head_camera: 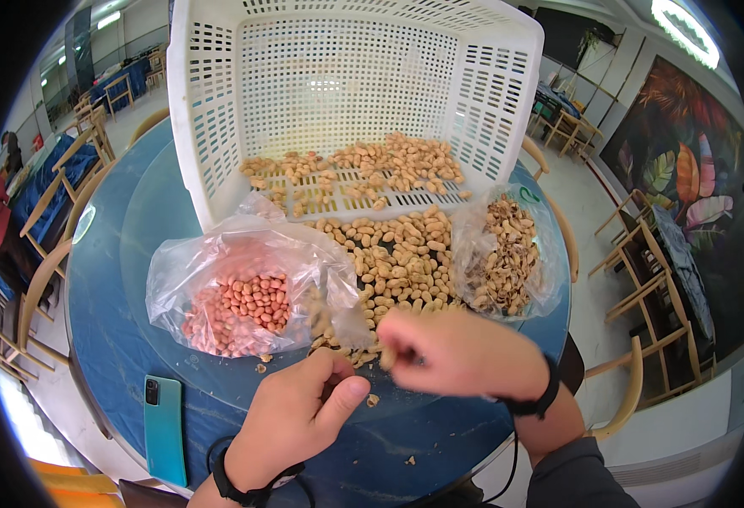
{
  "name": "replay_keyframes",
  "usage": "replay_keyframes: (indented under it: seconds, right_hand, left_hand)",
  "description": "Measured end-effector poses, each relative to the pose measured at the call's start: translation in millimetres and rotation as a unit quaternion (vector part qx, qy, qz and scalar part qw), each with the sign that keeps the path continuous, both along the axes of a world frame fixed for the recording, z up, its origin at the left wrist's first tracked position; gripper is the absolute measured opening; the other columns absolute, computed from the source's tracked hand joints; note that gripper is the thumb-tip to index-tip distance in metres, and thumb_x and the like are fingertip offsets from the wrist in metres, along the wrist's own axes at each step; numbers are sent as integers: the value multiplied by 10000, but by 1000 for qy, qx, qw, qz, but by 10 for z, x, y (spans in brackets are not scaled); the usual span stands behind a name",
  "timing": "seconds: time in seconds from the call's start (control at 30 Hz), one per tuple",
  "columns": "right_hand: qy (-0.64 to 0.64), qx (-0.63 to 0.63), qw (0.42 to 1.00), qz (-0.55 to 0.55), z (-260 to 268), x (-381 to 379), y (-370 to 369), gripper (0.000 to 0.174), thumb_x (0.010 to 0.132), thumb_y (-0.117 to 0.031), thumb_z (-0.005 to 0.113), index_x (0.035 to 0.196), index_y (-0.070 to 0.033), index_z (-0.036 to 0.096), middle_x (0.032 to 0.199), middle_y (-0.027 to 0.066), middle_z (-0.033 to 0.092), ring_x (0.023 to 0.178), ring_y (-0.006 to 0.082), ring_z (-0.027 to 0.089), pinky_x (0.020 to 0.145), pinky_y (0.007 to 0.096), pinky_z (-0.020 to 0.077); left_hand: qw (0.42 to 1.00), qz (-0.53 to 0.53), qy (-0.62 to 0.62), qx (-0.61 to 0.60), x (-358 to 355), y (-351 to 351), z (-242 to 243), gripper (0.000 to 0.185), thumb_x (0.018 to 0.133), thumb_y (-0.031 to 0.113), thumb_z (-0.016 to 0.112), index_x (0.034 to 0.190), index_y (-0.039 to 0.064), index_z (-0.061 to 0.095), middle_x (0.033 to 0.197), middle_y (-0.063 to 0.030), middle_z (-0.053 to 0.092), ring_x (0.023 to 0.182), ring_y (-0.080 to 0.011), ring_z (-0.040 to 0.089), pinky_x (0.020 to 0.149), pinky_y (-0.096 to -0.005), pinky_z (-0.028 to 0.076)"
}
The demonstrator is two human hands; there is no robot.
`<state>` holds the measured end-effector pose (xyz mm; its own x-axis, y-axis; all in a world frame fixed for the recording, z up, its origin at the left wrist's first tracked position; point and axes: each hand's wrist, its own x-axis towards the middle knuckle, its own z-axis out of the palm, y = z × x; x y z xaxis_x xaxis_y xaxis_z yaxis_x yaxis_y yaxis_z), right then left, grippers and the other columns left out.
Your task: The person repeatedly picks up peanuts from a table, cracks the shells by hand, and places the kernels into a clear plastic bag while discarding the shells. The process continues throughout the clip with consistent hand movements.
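Observation:
My left hand (302, 406) is over the near part of the table, fingers curled and thumb across them; whatever may be inside is hidden. Blurred by motion, my right hand (454, 355) pinches an unshelled peanut (387, 359) at its fingertips. A pile of unshelled peanuts (404, 273) lies just beyond both hands. Left of the pile, a clear plastic bag (175, 267) holds shelled pink peanut kernels (258, 301). To the right stands another clear bag (546, 254), filled with empty peanut shells (508, 260).
Behind the pile, a white plastic crate (346, 76) lies on its side with more unshelled peanuts (410, 159) inside. A teal phone (164, 432) rests at the left on the round blue table (118, 336). Shell crumbs (372, 401) are scattered near my hands. Wooden chairs (632, 381) surround the table.

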<state>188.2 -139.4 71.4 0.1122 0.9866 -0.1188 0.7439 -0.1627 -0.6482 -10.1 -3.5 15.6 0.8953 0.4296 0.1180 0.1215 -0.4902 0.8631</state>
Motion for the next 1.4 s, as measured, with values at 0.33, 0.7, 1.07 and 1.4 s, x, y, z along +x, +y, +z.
replay_keyframes:
  seconds: [0.33, 0.7, 1.07, 1.4]
  right_hand:
    - [-96, 160, 982, 32, -420, -271, -50, 237, 954, -204, 723, 1007, -50, 551, 850, 132, 644, 824, 366, 670, 694, 460, 530]
    - [-113, 273, 951, 88, -679, -187, -14, 275, 981, -292, 725, 914, -64, 587, 783, 92, 602, 755, 289, 647, 672, 412, 504]
    - [-131, 355, 925, 32, -685, -275, 32, 272, 936, -234, 790, 883, -74, 576, 782, 45, 536, 732, 233, 592, 650, 362, 464]
    - [-69, 352, 931, 63, -751, -254, 28, 213, 935, -170, 764, 901, -65, 581, 804, 64, 555, 751, 272, 598, 666, 388, 479]
  left_hand:
    - [999, -29, -4, 19, 45, -29, -3, 213, 995, 249, 744, 1001, 46, 682, 846, -146, 712, 751, -333, 710, 670, -384, 558]
    - [998, -33, 14, -51, 24, 28, 0, 155, 1035, 165, 703, 1041, 13, 673, 857, -93, 697, 740, -186, 655, 681, -308, 531]
    - [996, 29, -7, -88, -14, -34, -127, 238, 1132, 211, 542, 1035, 8, 620, 880, -6, 621, 790, -75, 543, 719, -237, 457]
    - [997, -1, -58, -48, -14, 12, -184, 428, 1116, 403, 548, 991, 2, 629, 850, -39, 629, 741, -117, 558, 671, -274, 455]
